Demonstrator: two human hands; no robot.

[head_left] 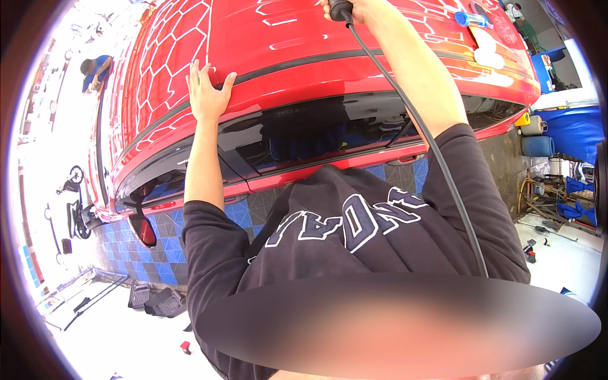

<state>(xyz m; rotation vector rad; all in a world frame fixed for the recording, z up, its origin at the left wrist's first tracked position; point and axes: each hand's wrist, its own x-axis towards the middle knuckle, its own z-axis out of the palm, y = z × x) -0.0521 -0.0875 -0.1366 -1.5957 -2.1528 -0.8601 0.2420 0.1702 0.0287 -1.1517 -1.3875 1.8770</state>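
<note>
A red car stands in front of me, its glossy roof point(291, 38) mirroring hexagonal lights. My left hand point(211, 98) lies spread at the roof's near edge, above the dark side windows point(297, 133), holding nothing. Far out over the roof, my right hand point(362, 9) is wrapped round the black end of a corded power tool point(341, 9). The upper picture edge cuts off the rest of the tool, so its exact kind is hidden. Its black cord point(437, 149) runs along my right arm and down over my shoulder.
A clear blue bottle point(472, 19) lies on the roof at right. Another person point(96, 71) in blue is beyond the car's left end. The side mirror point(143, 228) juts out over blue and grey floor tiles point(139, 256). Blue barrels point(537, 144) stand at right; car mats point(164, 303) lie lower left.
</note>
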